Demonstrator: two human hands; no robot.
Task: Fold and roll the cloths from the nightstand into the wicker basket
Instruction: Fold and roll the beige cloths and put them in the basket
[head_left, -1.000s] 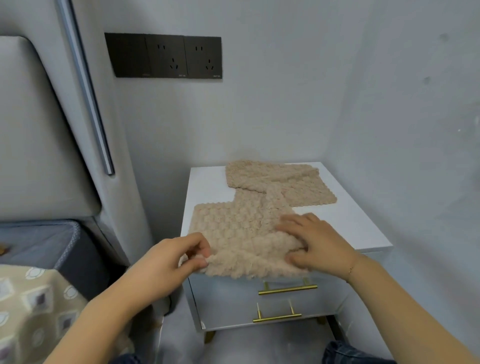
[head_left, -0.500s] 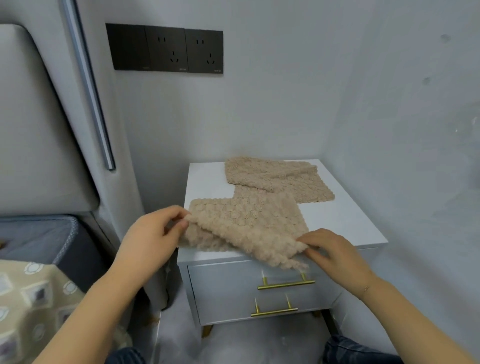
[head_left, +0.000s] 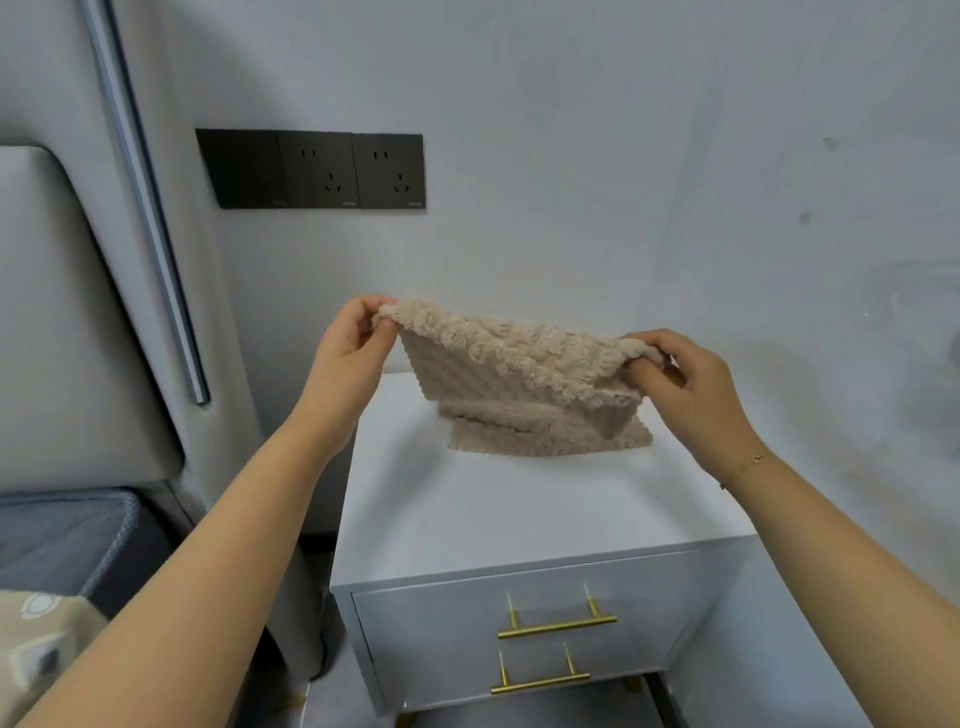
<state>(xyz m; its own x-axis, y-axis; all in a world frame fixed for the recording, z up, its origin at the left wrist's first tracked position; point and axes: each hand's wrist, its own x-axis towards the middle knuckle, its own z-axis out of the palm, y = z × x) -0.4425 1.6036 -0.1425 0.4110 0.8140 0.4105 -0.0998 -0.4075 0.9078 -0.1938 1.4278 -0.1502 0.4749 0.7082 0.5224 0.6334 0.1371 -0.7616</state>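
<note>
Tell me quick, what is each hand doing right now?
Left hand: pinching one top corner of the beige cloth, lifted above the nightstand.
Right hand: pinching the cloth's other top corner.

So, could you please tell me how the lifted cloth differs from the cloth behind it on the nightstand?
The lifted cloth hangs in the air, pinched at its top corners by the left hand and right hand; the other cloth lies flat, untouched, on the nightstand. Both are beige and nubby.
</note>
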